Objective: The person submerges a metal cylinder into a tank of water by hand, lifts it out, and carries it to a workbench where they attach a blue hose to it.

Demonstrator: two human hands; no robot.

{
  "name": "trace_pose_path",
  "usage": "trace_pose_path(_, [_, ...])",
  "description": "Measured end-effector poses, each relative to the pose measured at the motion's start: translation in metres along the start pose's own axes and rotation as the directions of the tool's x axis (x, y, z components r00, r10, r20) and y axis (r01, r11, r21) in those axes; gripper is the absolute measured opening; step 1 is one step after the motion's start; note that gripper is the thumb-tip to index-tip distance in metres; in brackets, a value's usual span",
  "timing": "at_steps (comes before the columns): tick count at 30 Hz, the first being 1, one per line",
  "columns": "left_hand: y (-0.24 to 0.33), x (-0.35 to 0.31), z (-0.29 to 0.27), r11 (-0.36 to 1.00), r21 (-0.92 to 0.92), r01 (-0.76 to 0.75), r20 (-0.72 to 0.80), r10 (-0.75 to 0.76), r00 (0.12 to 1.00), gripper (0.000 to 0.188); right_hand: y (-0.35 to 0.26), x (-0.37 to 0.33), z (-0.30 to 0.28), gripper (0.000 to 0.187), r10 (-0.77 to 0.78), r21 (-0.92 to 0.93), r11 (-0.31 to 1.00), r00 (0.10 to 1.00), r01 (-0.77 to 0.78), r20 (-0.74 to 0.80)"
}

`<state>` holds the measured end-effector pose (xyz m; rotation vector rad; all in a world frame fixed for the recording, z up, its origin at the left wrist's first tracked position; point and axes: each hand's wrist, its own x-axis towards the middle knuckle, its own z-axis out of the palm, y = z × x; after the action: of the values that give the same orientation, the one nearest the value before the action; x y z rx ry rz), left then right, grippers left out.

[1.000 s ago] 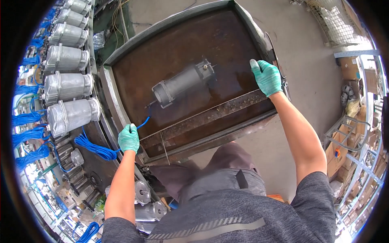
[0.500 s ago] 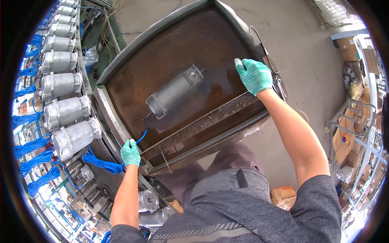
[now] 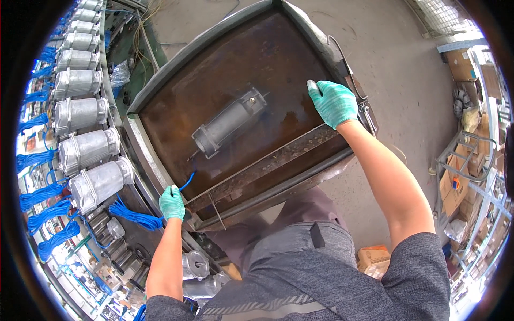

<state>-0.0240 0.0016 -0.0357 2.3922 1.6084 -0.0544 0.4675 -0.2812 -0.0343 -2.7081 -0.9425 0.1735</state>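
A grey cylindrical motor [image 3: 227, 123] lies at a slant under brownish liquid in a metal tank [image 3: 144, 140]. My left hand [image 3: 172, 203], in a green glove, is closed around a blue cable [image 3: 187, 182] at the tank's near left corner. Part of that cable dips into the liquid, and its bundled coil [image 3: 136, 215] hangs left of my hand. Over the tank's right side hovers my gloved right hand [image 3: 336, 104], thumb and forefinger apart, with nothing visible in it. Its other fingers are partly hidden.
Along the left runs a row of silver motors [image 3: 101, 182] with blue cable bundles [image 3: 48, 195]. A rusty bar [image 3: 267, 163] crosses the tank's near side. A bent metal rod [image 3: 345, 64] stands at the right rim. Shelving with cartons [image 3: 460, 64] and a chair frame [image 3: 471, 155] are far right.
My right hand has shifted slightly left. The liquid's surface looks calmer and the sunken motor shows more sharply. My left hand stays where it was on the cable.
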Motion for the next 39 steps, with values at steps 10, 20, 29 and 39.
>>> trace_pose_path(10, [0.000, 0.000, -0.003, 0.999, 0.041, 0.014, 0.000, -0.014, 1.000, 0.035, -0.004, 0.000, -0.002, 0.052, 0.029, -0.032, 0.999, 0.999, -0.028, 0.019])
trace_pose_path(20, [0.004, -0.002, -0.004, 0.997, 0.069, 0.038, -0.006, -0.038, 0.999, 0.037, -0.005, 0.000, -0.002, 0.052, 0.034, -0.039, 0.999, 0.998, -0.033, 0.043])
trace_pose_path(29, [0.012, -0.002, -0.010, 0.995, 0.098, 0.031, 0.003, -0.032, 0.999, 0.035, -0.003, 0.000, -0.001, 0.052, 0.029, -0.002, 1.000, 0.999, -0.029, 0.020])
trace_pose_path(39, [0.009, -0.001, -0.009, 0.990, 0.137, 0.041, 0.016, -0.044, 0.999, 0.037, -0.007, 0.001, -0.003, 0.053, 0.045, -0.040, 0.998, 0.995, -0.041, 0.087])
